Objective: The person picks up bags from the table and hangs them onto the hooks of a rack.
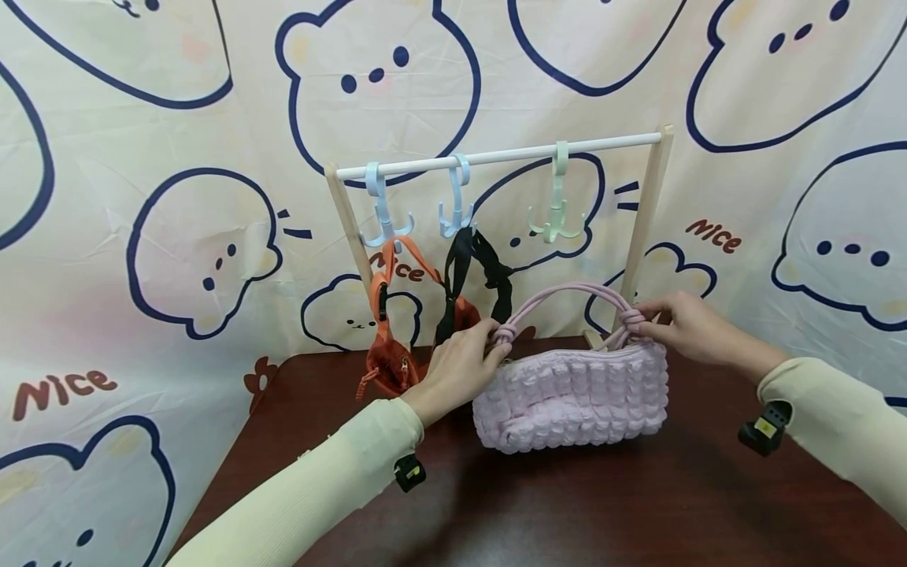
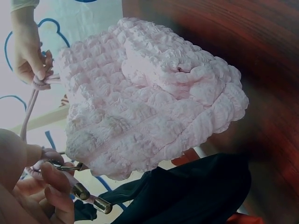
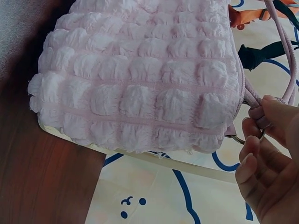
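A puffy pink handbag [image 1: 570, 398] hangs between both hands by its strap, just over the table. My left hand [image 1: 460, 358] pinches the knot at the strap's left end; metal-tipped cord ends [image 2: 100, 204] show beside those fingers in the left wrist view. At the opposite end, my right hand [image 1: 680, 327] pinches the other knot [image 3: 261, 116], close to a metal ring. Behind the left hand, an orange bag [image 1: 388, 358] hangs from a blue hook [image 1: 383, 213]. A black strap [image 1: 460, 260] hangs from a second blue hook [image 1: 456, 201]; its bag is mostly hidden.
A rack with a white rod [image 1: 496, 157] and wooden posts [image 1: 648, 220] stands at the back of the dark red table [image 1: 567, 512]. Its green hook [image 1: 557, 201] bears nothing. Behind it hangs a bear-print cloth [image 1: 212, 252].
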{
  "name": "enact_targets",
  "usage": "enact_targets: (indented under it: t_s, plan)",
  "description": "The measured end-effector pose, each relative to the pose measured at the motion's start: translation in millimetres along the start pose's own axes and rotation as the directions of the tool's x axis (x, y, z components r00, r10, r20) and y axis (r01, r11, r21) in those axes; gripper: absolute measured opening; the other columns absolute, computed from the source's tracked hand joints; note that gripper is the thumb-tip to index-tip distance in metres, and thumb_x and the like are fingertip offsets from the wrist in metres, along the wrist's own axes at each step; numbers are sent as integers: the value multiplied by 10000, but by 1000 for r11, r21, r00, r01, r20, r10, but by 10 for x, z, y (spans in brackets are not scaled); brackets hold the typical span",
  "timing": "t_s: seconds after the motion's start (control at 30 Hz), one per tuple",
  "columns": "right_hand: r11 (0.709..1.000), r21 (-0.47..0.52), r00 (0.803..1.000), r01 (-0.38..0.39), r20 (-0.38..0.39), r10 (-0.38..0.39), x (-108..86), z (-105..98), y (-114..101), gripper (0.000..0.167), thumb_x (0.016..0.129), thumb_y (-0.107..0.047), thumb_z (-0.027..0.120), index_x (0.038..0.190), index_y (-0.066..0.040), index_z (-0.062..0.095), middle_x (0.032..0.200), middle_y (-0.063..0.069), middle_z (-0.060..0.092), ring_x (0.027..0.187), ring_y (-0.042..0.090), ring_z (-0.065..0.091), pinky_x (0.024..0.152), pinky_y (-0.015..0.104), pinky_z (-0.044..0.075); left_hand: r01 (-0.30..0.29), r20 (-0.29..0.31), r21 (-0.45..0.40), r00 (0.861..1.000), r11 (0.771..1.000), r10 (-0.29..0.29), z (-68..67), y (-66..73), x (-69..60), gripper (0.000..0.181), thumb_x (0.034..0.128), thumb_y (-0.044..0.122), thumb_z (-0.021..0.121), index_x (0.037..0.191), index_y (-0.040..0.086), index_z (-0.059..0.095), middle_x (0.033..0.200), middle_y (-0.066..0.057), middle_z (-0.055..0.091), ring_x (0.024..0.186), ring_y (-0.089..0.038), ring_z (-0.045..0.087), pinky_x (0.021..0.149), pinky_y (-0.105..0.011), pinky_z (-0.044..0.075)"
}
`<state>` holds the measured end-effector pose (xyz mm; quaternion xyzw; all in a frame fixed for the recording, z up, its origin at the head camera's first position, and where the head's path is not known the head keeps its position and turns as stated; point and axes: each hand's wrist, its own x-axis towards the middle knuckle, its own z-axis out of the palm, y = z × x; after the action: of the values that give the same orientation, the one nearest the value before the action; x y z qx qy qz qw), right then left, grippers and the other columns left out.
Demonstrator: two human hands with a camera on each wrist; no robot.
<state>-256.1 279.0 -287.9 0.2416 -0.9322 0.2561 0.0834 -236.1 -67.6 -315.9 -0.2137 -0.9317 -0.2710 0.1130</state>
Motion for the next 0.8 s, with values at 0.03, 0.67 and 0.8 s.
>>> enact_targets:
  t_s: [0.03,0.67,0.8]
  plan:
    - [1000,0,1000,0,-3,0,1,1,-3,207,980,-173,672,1125,-50,753,887,65,736,651,37,540,542,243,435,-1,-3,0,1000,1000,1,-3,1,-2,244,1023,349,593,1197,181,628,856,21,639,669,-129,563,561,-280,412]
    - [1000,-25,999,8,-31,-8,50,-32,-48,193,972,-153,678,1118,-59,762,868,42,739,663,39,556,555,248,463,4,-17,-8,1000,1000,-4,-49,-19,10,225,1026,348,589,1181,188,623,877,35,653,715,-127,577,596,-282,436]
    - [1000,-25,1000,-7,-28,6,58,-48,-45,183,974,-159,676,1109,-77,768,892,66,750,667,54,555,546,260,456,3,-21,-8,1000,1000,-3,-61,-10,10,214,1028,347,586,1169,189,622,870,34,648,716,-130,578,599,-289,435]
